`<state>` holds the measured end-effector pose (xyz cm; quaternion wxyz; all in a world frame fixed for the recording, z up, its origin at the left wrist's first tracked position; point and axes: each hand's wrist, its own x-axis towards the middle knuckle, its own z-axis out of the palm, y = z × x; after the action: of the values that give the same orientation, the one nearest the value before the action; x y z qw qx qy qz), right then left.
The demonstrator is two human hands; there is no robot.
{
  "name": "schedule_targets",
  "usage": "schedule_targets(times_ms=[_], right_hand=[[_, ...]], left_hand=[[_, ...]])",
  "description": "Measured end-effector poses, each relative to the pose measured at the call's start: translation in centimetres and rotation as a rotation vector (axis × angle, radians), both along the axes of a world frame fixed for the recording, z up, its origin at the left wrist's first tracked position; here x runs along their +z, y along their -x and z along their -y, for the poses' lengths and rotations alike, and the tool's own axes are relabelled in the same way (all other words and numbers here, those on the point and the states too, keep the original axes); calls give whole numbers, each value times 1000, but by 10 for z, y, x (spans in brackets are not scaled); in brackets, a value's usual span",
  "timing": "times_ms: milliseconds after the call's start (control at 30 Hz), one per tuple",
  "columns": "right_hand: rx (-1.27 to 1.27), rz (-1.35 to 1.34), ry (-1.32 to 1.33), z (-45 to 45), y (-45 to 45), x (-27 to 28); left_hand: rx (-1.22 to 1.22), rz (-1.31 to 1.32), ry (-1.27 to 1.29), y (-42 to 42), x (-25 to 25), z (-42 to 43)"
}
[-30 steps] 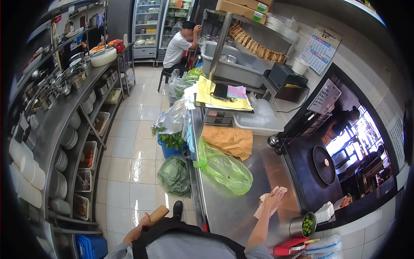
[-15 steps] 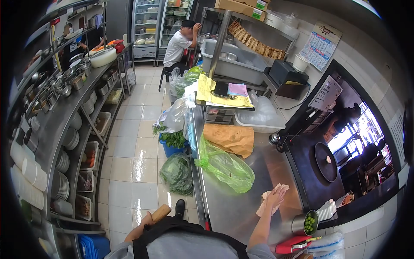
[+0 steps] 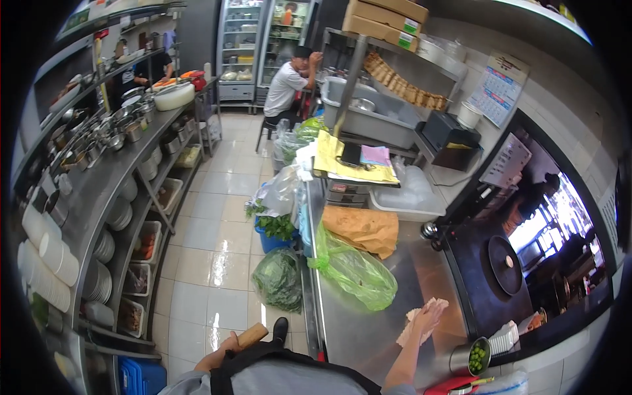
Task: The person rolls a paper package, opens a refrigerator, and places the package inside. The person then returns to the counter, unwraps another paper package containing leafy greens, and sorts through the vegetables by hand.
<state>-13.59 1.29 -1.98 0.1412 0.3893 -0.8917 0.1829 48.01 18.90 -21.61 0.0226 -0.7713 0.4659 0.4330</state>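
Observation:
My right hand (image 3: 429,318) lies flat on a pale cloth (image 3: 409,327) on the steel counter (image 3: 355,328), fingers stretched toward the pass window. At my left side, over the floor, my left hand (image 3: 230,343) is wrapped round a wooden block-like piece (image 3: 251,336); its lower part is hidden by my body. On the counter ahead are a green plastic bag (image 3: 359,276) and a crumpled brown paper (image 3: 362,230) partly beside it. A metal container of green pieces (image 3: 477,357) stands to the right of my right forearm.
Bagged greens (image 3: 278,280) and a blue bin (image 3: 271,241) stand on the tiled floor left of the counter. A person (image 3: 285,89) sits on a stool at the back. Shelving with plates (image 3: 99,280) runs along the left. A dark tray (image 3: 505,266) is in the pass window.
The whole view has shifted, so most things appear a little lower and further right. Both hands keep hold of the same things, with the right hand still on the cloth.

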Motion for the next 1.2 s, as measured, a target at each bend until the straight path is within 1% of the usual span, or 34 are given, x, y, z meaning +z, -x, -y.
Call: schedule_targets(times_ms=[33, 100, 167, 233, 300, 400, 500, 533, 567, 600, 633, 667, 700, 733, 767, 833, 933, 1000, 1033, 1067, 1100, 1133, 1200], right_hand=[[15, -74, -44, 2, 9, -8], [71, -157, 8, 7, 32, -31], [28, -65, -31, 4, 14, -7], [5, -40, -87, 3, 6, -1], [-25, -42, -109, 2, 5, -1], [-41, 10, -66, 11, 19, -18], [19, -252, -182, 10, 28, -27], [-19, 24, -122, 10, 8, 8], [-72, 293, -58, 10, -22, 63], [146, 493, -26, 10, -60, 106], [341, 732, -2, 11, -98, 149], [496, 268, 75, 42, -91, 94], [784, 272, -3, 55, -105, 92], [985, 503, -84, 67, -129, 94], [942, 619, -293, 69, -164, 112], [938, 780, -390, 83, -188, 96], [898, 669, -494, 85, -202, 73], [684, 571, -678, 74, -214, 65], [655, 347, -568, 63, -239, 52], [717, 420, -261, 62, -244, 28], [675, 420, -240, 63, -260, 22], [694, 358, -243, 66, -273, 7], [861, 551, -157, 79, -325, 8]], left_hand=[[-20, -20, 10, -2, -8, -1], [-45, -58, 33, -12, -39, 1], [-86, -82, 36, -9, -40, 5], [-107, -93, 40, -7, -41, 8], [-111, -100, 44, -7, -42, 6], [-120, -102, 63, -9, -41, 8], [-92, -97, 61, -27, -35, -2], [-50, -93, 36, -34, -32, -9], [-8, -88, 13, -39, -26, -15], [7, -83, -8, -44, -13, -10], [20, -48, 45, -52, -22, -17], [41, -44, 31, -58, -31, -21], [62, -33, 10, -65, -37, -23], [162, -69, -41, -70, -30, -30], [266, -100, -89, -65, 13, -32], [293, -92, -90, -74, 13, -33], [314, -68, -85, -98, 7, -42], [350, -44, -84, -125, 7, -44], [387, -31, -82, -147, 8, -40], [409, -15, -87, -163, 8, -38], [445, 0, -93, -179, 7, -35], [479, 15, -105, -195, 5, -34], [547, 45, -127, -233, 3, -27]])
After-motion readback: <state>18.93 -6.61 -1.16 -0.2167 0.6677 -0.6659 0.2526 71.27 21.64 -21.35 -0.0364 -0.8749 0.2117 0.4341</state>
